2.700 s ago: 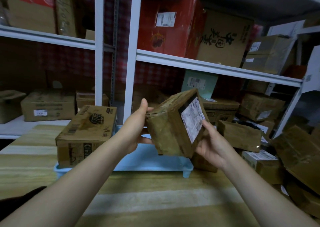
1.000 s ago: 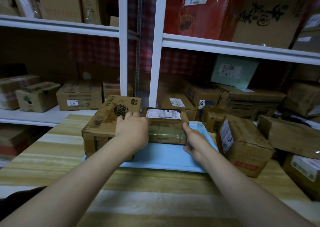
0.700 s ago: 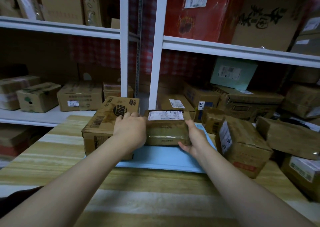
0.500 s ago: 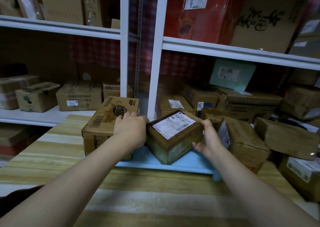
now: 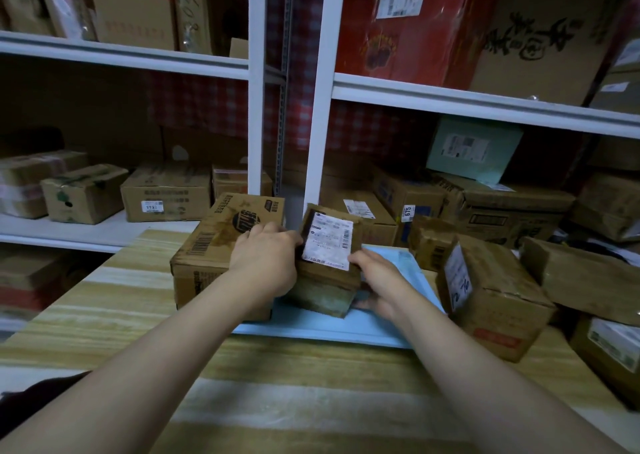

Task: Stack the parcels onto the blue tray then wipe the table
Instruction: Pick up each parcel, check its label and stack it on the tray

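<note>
A blue tray [image 5: 332, 329] lies on the striped wooden table [image 5: 311, 384]. On its left part stands a large brown carton [image 5: 214, 245]. Beside that carton sits a small taped parcel [image 5: 329, 266] with a white label on top, turned with its long side pointing away from me. My left hand [image 5: 266, 256] grips its left side, fingers curled over the top edge. My right hand [image 5: 377, 280] holds its right side, the thumb on the label's corner.
Several brown parcels, one marked in blue pen [image 5: 485, 297], crowd the table's right side next to the tray. White shelving [image 5: 311, 107] packed with cartons stands behind the table. A low shelf with boxes [image 5: 162, 193] runs at the left.
The small parcel went from held in the air onto the tray, then both hands turned it clockwise until its long side points away from me, pushed close to the large carton.
</note>
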`<state>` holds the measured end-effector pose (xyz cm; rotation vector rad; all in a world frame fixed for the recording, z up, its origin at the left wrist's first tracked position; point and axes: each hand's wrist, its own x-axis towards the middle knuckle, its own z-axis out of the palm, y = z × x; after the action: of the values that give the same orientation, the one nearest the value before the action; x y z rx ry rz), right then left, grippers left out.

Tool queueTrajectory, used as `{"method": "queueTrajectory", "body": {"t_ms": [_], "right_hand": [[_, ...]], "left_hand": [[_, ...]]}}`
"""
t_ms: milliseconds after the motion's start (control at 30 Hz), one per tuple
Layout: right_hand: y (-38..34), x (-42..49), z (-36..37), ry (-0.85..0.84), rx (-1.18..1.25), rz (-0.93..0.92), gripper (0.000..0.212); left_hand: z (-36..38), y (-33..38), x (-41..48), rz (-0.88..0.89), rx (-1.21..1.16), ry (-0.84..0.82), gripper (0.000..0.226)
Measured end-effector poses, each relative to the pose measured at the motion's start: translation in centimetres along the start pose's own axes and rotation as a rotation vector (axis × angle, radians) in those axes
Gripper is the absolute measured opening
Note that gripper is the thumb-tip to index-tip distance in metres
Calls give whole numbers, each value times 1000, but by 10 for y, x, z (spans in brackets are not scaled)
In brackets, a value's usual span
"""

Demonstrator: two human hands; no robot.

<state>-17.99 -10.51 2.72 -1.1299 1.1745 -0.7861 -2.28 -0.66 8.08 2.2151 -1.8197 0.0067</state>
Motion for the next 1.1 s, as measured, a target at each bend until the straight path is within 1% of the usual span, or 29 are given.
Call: {"method": "queueTrajectory", "body": {"t_ms": [100,233,333,400,500,600,667,733,800,867,967,1033,1100], "right_hand": [[-6,0,11,47,-51,-12,17],[-7,-1,26,147,-91,3,21],[-4,-3,34,79,-116,-21,26],[-3,-7,35,31,-129,-12,24],[-2,-12,31,40,-149,24,19],[1,-16,27,57,-148,62,25],[2,-16,25,67,-165,53,29],[0,-18,22,69,-182,55,29],[-2,-22,17,69,-202,78,29],[-2,-26,16,60,-202,100,27],[0,-33,18,46,-188,113,23],[2,-36,20,36,-201,103,24],[3,-38,20,30,-190,97,22]], "left_hand": [[0,-2,0,-19,-5,7,63],[2,-5,0,-18,-5,8,57],[2,-9,0,-17,10,1,56],[2,-13,0,-23,21,-6,58],[2,-16,-1,-29,4,-6,58],[2,-14,-2,-23,-47,-2,60],[2,-14,-1,-33,-100,-7,62],[3,-12,-1,-52,-93,25,58],[2,-10,-2,-117,44,76,59],[-1,-10,-4,-242,134,68,71],[-3,-15,-9,-387,137,-9,87],[-2,-19,-12,-423,128,-50,89],[-2,-22,-13,-412,134,-47,86]]}}
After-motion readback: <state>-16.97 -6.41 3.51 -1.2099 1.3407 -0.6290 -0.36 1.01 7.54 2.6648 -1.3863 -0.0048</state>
